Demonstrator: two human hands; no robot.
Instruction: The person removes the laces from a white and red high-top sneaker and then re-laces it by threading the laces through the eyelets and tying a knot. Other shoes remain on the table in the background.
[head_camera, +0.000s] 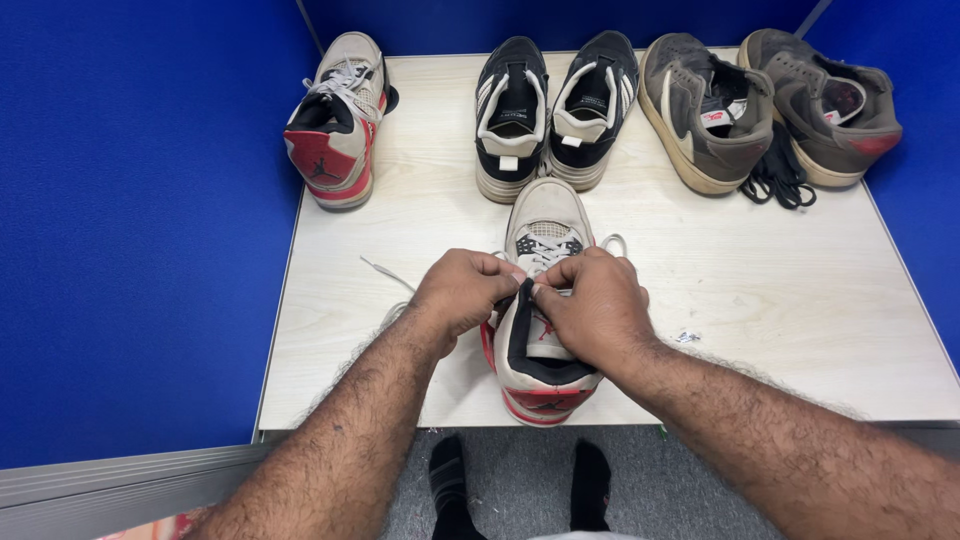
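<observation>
A grey and red sneaker (545, 300) sits at the near edge of a pale table (780, 300); left hand (462, 290) and right hand (590, 305) pinch its white laces (545, 250). Behind it, black sneakers (555, 105); far left, a matching sneaker (338, 120)

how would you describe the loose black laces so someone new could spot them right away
Start at the pale wooden table and look to its far right corner, where a pair of grey-brown suede sneakers stands. The bundle of loose black laces lies on the tabletop between them, at their heels. Unlike the white laces near the hands, it is dark, tangled and threaded through no shoe.
</observation>
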